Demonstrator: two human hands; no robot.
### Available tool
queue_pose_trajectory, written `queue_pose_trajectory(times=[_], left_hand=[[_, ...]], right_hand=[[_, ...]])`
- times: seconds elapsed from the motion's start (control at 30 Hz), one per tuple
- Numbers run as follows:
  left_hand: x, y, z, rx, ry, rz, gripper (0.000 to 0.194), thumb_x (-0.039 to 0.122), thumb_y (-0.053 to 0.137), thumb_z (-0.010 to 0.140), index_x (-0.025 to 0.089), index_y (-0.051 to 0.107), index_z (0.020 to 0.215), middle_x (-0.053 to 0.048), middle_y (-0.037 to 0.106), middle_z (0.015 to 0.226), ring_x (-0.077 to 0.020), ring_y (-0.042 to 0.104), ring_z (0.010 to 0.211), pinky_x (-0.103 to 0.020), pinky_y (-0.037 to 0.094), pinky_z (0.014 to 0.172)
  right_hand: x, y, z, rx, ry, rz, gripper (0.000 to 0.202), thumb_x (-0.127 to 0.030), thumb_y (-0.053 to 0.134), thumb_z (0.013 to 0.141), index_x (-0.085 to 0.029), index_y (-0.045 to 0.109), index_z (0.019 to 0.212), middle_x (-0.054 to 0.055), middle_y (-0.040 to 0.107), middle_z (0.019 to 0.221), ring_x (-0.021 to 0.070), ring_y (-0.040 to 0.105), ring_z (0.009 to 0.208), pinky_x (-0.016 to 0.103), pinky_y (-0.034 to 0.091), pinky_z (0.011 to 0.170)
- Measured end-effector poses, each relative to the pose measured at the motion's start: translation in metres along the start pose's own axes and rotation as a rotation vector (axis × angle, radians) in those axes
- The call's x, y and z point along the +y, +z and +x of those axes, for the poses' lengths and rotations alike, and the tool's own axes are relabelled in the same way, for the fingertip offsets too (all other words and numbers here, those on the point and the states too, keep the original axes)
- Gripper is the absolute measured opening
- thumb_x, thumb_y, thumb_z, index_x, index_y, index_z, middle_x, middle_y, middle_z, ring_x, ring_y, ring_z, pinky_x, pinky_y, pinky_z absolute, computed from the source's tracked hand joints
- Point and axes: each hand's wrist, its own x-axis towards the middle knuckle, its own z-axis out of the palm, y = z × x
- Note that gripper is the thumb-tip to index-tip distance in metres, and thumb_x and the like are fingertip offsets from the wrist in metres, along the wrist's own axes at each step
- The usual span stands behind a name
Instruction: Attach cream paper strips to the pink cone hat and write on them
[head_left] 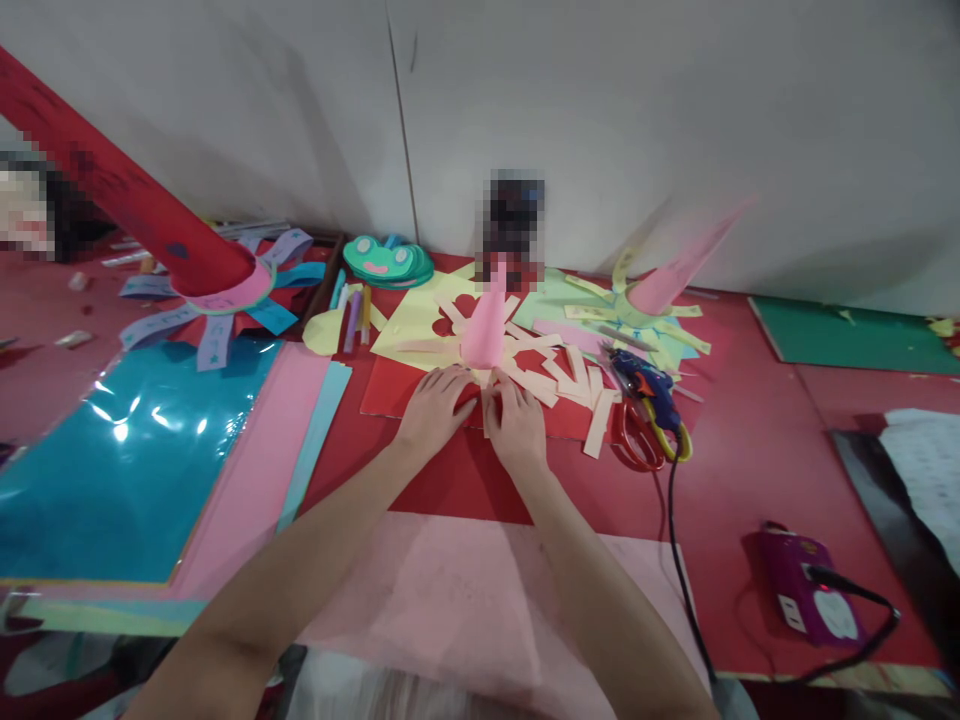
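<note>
A small pink paper cone (484,325) stands upright at the middle of the red table, with cream paper strips (574,375) spread around its base. My left hand (441,402) lies just in front of the cone on the left, fingers curled together at its base. My right hand (516,412) is close beside it, thumb and fingers pinched near a pale strip between the hands. What the fingertips hold is too small to make out. Red paper (386,388) lies under the hands.
A glue gun (646,385) and scissors (639,440) lie right of the strips, near a purple power box (806,590). Another pink cone (686,262) stands behind. At left are a large red cone (127,190), green frog cutouts (390,262) and blue sheets (142,450).
</note>
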Motion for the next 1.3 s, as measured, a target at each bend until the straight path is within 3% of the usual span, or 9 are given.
queue_pose_trajectory(times=[0.13, 0.27, 0.53, 0.93, 1.13, 1.3], left_hand=[[0.0001, 0.0004, -0.0004, 0.006, -0.001, -0.001, 0.024, 0.021, 0.052, 0.086, 0.02, 0.054, 0.11, -0.006, 0.06, 0.119, -0.0211, 0.051, 0.116, -0.038, 0.038, 0.103], [0.0015, -0.0009, -0.0006, -0.001, -0.009, -0.013, 0.023, 0.021, 0.051, 0.087, 0.02, 0.054, 0.109, -0.006, 0.06, 0.118, -0.0208, 0.051, 0.116, -0.038, 0.037, 0.103], [0.0021, -0.0028, 0.0005, -0.034, -0.005, -0.005, 0.022, 0.019, 0.051, 0.086, 0.019, 0.054, 0.108, -0.005, 0.061, 0.115, -0.0204, 0.051, 0.115, -0.037, 0.036, 0.103], [0.0022, -0.0032, 0.0007, -0.051, -0.012, -0.006, 0.022, 0.019, 0.048, 0.087, 0.02, 0.053, 0.108, -0.005, 0.06, 0.116, -0.0196, 0.05, 0.116, -0.037, 0.035, 0.105], [0.0023, -0.0034, 0.0012, -0.052, -0.009, -0.012, 0.021, 0.019, 0.048, 0.087, 0.02, 0.053, 0.107, -0.005, 0.06, 0.115, -0.0196, 0.05, 0.116, -0.037, 0.036, 0.104], [0.0017, -0.0024, 0.0004, -0.035, -0.005, -0.013, 0.022, 0.019, 0.05, 0.087, 0.019, 0.054, 0.109, -0.005, 0.06, 0.116, -0.0202, 0.05, 0.117, -0.038, 0.035, 0.104]], right_hand=[[0.0007, 0.0005, 0.0007, 0.059, 0.022, 0.056, 0.015, -0.025, 0.04, 0.09, -0.017, 0.053, 0.089, 0.016, 0.058, 0.122, 0.0246, 0.055, 0.107, 0.038, 0.047, 0.081], [0.0007, 0.0, 0.0015, 0.011, 0.027, 0.037, 0.017, -0.024, 0.04, 0.089, -0.017, 0.054, 0.095, 0.014, 0.064, 0.108, 0.024, 0.059, 0.094, 0.039, 0.047, 0.079], [0.0031, 0.0003, 0.001, -0.008, -0.038, -0.017, 0.02, -0.02, 0.041, 0.087, -0.017, 0.057, 0.099, 0.012, 0.064, 0.113, 0.0234, 0.056, 0.088, 0.038, 0.045, 0.076], [0.0051, 0.001, -0.0002, 0.019, -0.093, -0.075, 0.013, -0.018, 0.045, 0.087, -0.019, 0.058, 0.089, 0.007, 0.064, 0.118, 0.0202, 0.054, 0.071, 0.035, 0.042, 0.067], [0.0032, 0.0007, 0.0, 0.041, -0.073, -0.029, 0.019, -0.018, 0.041, 0.088, -0.017, 0.057, 0.099, 0.01, 0.064, 0.117, 0.0222, 0.057, 0.082, 0.037, 0.045, 0.072], [0.0025, 0.0009, 0.0011, 0.048, -0.004, 0.057, 0.025, -0.022, 0.042, 0.088, -0.015, 0.054, 0.108, 0.011, 0.067, 0.097, 0.0233, 0.059, 0.088, 0.038, 0.048, 0.078]])
